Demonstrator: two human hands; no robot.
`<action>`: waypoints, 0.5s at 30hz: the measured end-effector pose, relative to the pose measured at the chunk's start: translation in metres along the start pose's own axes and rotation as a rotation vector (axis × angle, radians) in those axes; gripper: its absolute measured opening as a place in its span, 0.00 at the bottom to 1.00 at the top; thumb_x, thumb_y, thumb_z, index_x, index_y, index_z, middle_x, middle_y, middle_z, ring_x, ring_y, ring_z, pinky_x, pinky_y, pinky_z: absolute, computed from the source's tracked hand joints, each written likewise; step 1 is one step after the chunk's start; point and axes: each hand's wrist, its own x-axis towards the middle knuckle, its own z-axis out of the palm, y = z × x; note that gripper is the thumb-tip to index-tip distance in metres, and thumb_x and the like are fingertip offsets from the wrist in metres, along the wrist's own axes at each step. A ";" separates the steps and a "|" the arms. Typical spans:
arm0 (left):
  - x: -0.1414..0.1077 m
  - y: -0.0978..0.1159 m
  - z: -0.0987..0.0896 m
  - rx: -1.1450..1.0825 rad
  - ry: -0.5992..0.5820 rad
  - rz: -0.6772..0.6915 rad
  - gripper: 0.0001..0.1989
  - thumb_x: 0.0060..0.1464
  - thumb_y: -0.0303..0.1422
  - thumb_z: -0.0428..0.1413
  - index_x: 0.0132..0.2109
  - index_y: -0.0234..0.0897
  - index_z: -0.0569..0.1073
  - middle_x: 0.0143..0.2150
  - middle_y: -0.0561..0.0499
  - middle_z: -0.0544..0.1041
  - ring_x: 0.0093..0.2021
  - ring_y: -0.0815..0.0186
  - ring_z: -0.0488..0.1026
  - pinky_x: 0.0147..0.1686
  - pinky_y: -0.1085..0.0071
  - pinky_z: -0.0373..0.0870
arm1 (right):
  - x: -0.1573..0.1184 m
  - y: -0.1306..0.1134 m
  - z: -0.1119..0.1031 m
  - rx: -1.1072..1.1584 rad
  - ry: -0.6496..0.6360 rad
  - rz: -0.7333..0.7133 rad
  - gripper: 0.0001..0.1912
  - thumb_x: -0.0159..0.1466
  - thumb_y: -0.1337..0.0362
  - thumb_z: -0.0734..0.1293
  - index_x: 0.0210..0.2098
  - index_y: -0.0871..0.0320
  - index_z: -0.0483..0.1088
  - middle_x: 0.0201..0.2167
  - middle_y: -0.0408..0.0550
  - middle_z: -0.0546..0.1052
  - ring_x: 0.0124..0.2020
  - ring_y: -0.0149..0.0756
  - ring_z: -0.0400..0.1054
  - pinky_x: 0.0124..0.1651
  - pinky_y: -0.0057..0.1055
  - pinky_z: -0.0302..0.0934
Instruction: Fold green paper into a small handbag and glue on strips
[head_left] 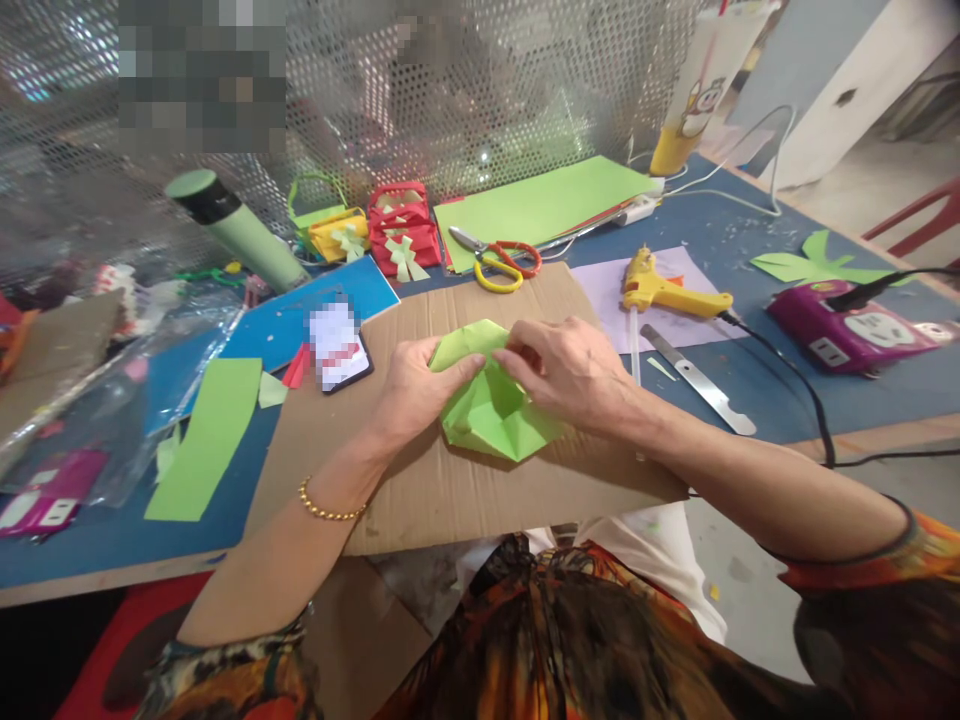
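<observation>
A folded green paper shape [491,420], open in its middle like a small pouch, is held between both hands above a cardboard sheet [420,510]. My left hand [420,385] grips its left side, thumb lying on the top of the paper and fingers behind it. On the upper right edge, my right hand [559,365] pinches the paper between thumb and fingers. Some of the right fingertips are hidden by the hand. Scissors [499,265] with red and yellow handles lie just beyond the paper.
A yellow glue gun [667,290] and a metal blade [701,380] lie right, beside a purple packet [847,325]. A phone [341,345], a green paper strip [210,440] and a green bottle [236,230] are left. Behind stand small red paper bags [405,235] and a drink cup [697,90].
</observation>
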 end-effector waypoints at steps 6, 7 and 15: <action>0.001 0.002 -0.003 0.064 0.064 0.049 0.17 0.45 0.45 0.72 0.30 0.35 0.81 0.30 0.48 0.82 0.27 0.66 0.74 0.24 0.72 0.73 | 0.010 0.018 -0.011 0.278 0.173 -0.109 0.15 0.72 0.55 0.63 0.47 0.59 0.73 0.46 0.55 0.80 0.42 0.38 0.71 0.44 0.36 0.63; 0.000 0.003 -0.002 0.069 0.063 0.061 0.17 0.45 0.45 0.72 0.30 0.35 0.80 0.29 0.49 0.81 0.26 0.67 0.73 0.24 0.72 0.72 | 0.011 0.019 -0.009 0.326 0.132 -0.126 0.19 0.70 0.53 0.65 0.53 0.59 0.72 0.49 0.57 0.80 0.45 0.40 0.72 0.47 0.38 0.66; -0.010 0.015 0.005 0.110 -0.053 0.049 0.19 0.46 0.47 0.71 0.28 0.36 0.77 0.24 0.53 0.74 0.24 0.69 0.66 0.22 0.73 0.66 | 0.010 0.002 0.006 0.323 -0.167 -0.026 0.30 0.59 0.65 0.69 0.61 0.63 0.68 0.54 0.60 0.79 0.48 0.45 0.74 0.49 0.39 0.67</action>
